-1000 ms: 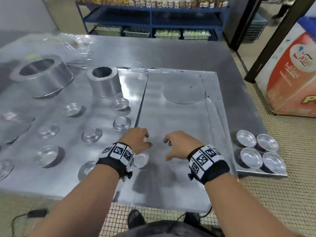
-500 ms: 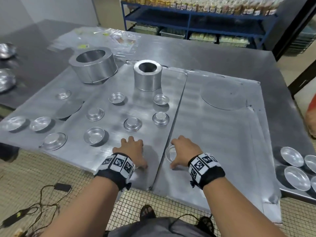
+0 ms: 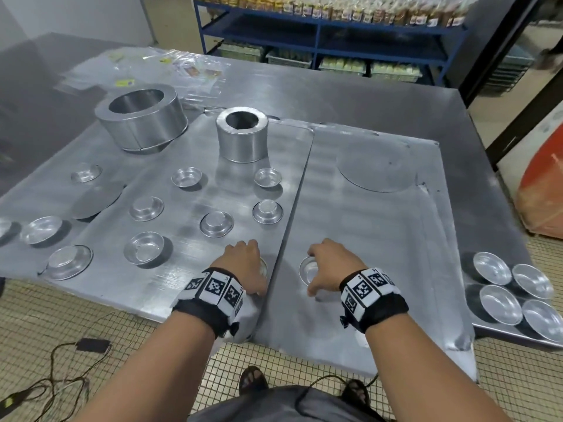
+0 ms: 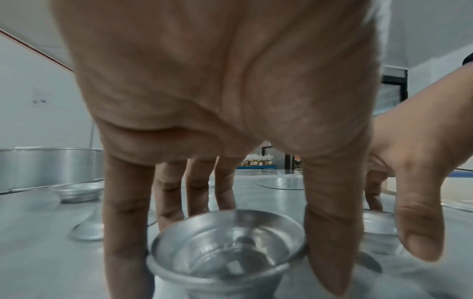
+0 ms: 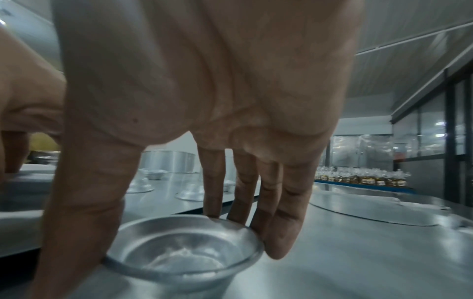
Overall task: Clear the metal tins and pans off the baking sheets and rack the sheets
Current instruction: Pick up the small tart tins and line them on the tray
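Observation:
Two metal baking sheets lie side by side on the steel table: the left sheet (image 3: 189, 269) and the right sheet (image 3: 380, 239). My left hand (image 3: 246, 263) (image 4: 225, 242) grips the rim of a small tin (image 3: 264, 267) (image 4: 225, 254) at the left sheet's near right corner, thumb on one side and fingers on the other. My right hand (image 3: 324, 264) (image 5: 179, 238) pinches another small tin (image 3: 307, 270) (image 5: 184, 244) on the right sheet. Several more small tins (image 3: 145, 248) and a tall ring pan (image 3: 242, 134) stand on the left sheet. A flat disc (image 3: 376, 169) lies on the right sheet.
A wide ring pan (image 3: 141, 117) and more tins (image 3: 41, 228) sit at the left. A tray (image 3: 518, 330) holding several tins lies at the right. Plastic bags (image 3: 182, 71) lie at the back, before blue shelves (image 3: 320, 28). Cables (image 3: 61, 382) trail on the floor.
My view has swung left. The right hand, hovering with nothing in it a second ago, has come down on a tin; the left hand has settled round its tin.

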`<state>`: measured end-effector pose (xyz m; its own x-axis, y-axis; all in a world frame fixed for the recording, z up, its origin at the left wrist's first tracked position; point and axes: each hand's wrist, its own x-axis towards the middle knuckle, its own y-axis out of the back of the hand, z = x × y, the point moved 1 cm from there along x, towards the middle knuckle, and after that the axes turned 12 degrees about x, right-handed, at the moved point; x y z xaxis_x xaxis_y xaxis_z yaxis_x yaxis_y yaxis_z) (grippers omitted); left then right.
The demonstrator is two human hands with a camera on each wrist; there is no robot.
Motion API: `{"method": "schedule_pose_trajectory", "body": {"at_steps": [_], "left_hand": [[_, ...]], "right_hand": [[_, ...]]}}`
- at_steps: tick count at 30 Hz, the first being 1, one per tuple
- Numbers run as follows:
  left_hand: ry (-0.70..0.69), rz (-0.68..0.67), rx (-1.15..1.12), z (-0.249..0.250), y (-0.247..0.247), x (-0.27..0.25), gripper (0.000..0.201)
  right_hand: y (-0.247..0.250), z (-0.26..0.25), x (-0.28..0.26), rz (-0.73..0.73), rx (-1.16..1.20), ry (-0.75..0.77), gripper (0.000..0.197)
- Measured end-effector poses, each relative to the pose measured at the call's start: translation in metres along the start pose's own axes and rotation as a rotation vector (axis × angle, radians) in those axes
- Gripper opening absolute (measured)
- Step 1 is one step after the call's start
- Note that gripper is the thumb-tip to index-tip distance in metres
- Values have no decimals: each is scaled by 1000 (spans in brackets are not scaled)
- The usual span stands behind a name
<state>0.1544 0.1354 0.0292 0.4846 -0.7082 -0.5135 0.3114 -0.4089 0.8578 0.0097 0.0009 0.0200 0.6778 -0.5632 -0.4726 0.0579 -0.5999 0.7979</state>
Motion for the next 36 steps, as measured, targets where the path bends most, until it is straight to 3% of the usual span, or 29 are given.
{"method": "schedule_pose_trajectory", "body": {"at_steps": [8,15,19,25,29,36], "left_hand": [[-143,35,48,83,18,21,72],[-317,61,72,184,33,48,77],[-411,88,133,246,37,73,89],[-507,96,169,338,45,102,73],[-563,87,133,394,61,111,52],[-630,58,129,470,67,145,60]], "right_hand": [[45,68,-27,51,103,-84,86],[90,144,-52,93,180,-183,84],[113,194,-66,121,222,-243,86],[144,271,-75,197,321,-352,88],[163,321,-75,269,397,-421,89],[175,392,-56,384,428,-483,85]]}}
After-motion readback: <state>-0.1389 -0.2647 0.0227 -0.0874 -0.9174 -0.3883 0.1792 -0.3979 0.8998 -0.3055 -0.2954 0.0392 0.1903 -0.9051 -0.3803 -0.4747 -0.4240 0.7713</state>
